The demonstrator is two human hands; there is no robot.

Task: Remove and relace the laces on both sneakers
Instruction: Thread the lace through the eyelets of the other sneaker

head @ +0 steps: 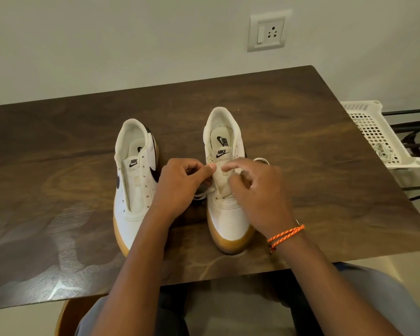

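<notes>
Basket (371,132), 3 o'clock off table (301,122): holds a pale tangle. Right sneaker (224,190), centre: my left hand (180,187) pinches its lace (201,194); my right hand (257,190) curls over the tongue. Left sneaker (134,180), 9 o'clock, laceless.

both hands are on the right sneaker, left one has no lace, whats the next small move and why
Probably draw the white lace further through the eyelets of the white gum-soled right sneaker. The left hand pinches its end at the tongue, the right hand hovers beside, only the lowest eyelets look threaded, and the matching left sneaker has bare eyelets.
</notes>
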